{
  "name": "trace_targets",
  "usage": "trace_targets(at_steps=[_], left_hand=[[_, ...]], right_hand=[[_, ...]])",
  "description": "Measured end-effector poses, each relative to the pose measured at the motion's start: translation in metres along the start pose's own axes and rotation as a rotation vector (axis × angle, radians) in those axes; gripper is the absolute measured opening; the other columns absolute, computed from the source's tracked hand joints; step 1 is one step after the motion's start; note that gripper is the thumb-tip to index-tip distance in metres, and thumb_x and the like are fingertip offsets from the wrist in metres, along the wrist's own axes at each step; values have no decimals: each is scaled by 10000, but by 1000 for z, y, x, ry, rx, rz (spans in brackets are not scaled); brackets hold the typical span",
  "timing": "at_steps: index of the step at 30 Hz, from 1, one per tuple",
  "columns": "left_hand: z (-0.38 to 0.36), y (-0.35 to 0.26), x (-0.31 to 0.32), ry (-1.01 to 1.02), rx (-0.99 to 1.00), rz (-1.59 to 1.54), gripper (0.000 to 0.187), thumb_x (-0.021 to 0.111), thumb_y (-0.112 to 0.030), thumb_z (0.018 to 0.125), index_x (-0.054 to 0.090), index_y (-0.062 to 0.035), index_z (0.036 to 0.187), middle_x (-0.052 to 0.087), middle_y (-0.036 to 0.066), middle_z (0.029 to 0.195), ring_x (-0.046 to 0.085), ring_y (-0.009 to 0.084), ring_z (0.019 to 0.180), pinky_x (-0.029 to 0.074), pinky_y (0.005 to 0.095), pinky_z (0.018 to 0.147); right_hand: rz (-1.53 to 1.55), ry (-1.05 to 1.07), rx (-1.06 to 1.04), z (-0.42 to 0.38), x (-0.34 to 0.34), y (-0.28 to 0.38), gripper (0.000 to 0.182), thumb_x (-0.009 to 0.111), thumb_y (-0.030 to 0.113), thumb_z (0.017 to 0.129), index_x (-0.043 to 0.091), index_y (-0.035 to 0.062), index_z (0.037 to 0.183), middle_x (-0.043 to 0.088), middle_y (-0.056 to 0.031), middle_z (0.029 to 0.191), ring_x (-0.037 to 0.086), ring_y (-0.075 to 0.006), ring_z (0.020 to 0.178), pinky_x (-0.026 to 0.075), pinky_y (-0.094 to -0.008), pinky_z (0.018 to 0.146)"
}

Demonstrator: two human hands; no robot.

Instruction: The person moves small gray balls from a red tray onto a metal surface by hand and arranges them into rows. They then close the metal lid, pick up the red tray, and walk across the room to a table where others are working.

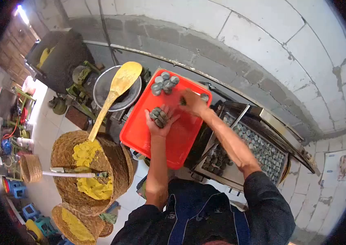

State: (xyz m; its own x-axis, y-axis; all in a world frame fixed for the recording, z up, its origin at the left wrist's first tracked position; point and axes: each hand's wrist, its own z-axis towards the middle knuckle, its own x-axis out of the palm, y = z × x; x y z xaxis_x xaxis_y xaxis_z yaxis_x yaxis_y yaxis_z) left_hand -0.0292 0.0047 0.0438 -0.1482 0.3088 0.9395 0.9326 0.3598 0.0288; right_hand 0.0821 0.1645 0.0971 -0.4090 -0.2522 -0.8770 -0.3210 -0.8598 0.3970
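Cradling several pieces (158, 117) — left fingers (174, 118) spread, right fingers (188, 98) blurred, hold unclear, one red tray (181, 147)

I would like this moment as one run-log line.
left hand: palm up, holding grey-green pieces | right hand: over red tray, blurred, grip unclear | more pieces: tray's far end

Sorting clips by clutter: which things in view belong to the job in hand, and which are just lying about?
Likely in the job:
left hand
grey-green pieces in its palm
right hand
red tray

Apparently lying about:
wooden paddle
metal basin
woven basket
wall poster
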Motion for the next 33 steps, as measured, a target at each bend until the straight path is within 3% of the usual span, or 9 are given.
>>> trace_targets(at_steps=[2, 3, 5, 7, 8, 17, 23, 30, 33], left_hand=[[10, 1, -16, 427, -84, -172, 755, 331, -657, 933, 575, 39, 1094, 614, 274, 1102, 595, 409, 1038, 432, 570, 979], [11, -1, -20, 423, -91, -171, 755, 331, -657, 933, 575, 39, 1094, 614, 274, 1102, 595, 409, 1038, 432, 570, 979], [14, -5, -22, 255, -15, -96, 748, 338, -656, 930, 589, 35, 1065, 627, 265, 1065, 600, 415, 1023, 440, 581, 967], [12, -6, -17, 201, 9, -74, 746, 342, -656, 929, 588, 34, 1066, 630, 259, 1048, 603, 416, 1014, 446, 582, 962], [11, -5, -15, 143, 32, -52, 744, 345, -656, 929, 587, 34, 1066, 633, 253, 1031, 606, 416, 1004, 451, 584, 956], [15, -8, -21, 174, 14, -118, 721, 359, -644, 932, 584, 31, 1044, 630, 262, 1044, 610, 425, 997, 461, 589, 947], [15, -5, -14, 102, 61, -75, 711, 358, -633, 937, 575, 33, 1058, 623, 253, 1031, 611, 423, 990, 465, 589, 941], [14, -4, -10, 121, 77, -46, 708, 362, -627, 940, 575, 38, 1057, 614, 256, 1051, 611, 414, 973, 469, 589, 934], [18, -4, -14, 91, 53, -48, 706, 366, -626, 939, 570, 38, 1066, 617, 251, 1047, 611, 412, 975, 471, 585, 932]], right_hand=[[204, 87, 70, 9, -29, 17, 253, 699, 227, 776, 650, 58, 959, 666, -190, 915, 642, -342, 892, 508, -428, 774], [433, 182, 122, 14, -37, 22, 262, 695, 236, 796, 658, 53, 980, 673, -196, 945, 648, -335, 892, 515, -409, 778], [231, 226, 197, 15, -36, -13, 283, 684, 245, 819, 678, 53, 1027, 688, -177, 1012, 668, -306, 925, 533, -399, 774], [-523, 624, 562, 20, -58, -7, 281, 688, 243, 808, 691, 51, 1014, 701, -138, 1005, 685, -259, 912, 550, -413, 743], [-526, 623, 561, 15, -54, -14, 281, 688, 243, 808, 691, 51, 1014, 701, -138, 1005, 685, -259, 912, 550, -413, 743], [-789, 3, 623, -17, 9, -29, 431, 656, 418, 818, 647, 2, 931, 650, -140, 898, 644, -286, 855, 539, -384, 630], [-858, -132, 587, -18, 24, -39, 237, 594, 211, 830, 619, 2, 939, 628, -158, 892, 607, -295, 811, 528, -373, 601], [-795, -74, 676, -11, 29, -37, 190, 538, 146, 850, 639, 26, 958, 611, -160, 955, 608, -309, 871, 523, -400, 684], [-707, -113, 520, -17, 31, -40, 182, 528, 129, 857, 621, 9, 958, 594, -201, 991, 608, -334, 875, 527, -422, 674]])
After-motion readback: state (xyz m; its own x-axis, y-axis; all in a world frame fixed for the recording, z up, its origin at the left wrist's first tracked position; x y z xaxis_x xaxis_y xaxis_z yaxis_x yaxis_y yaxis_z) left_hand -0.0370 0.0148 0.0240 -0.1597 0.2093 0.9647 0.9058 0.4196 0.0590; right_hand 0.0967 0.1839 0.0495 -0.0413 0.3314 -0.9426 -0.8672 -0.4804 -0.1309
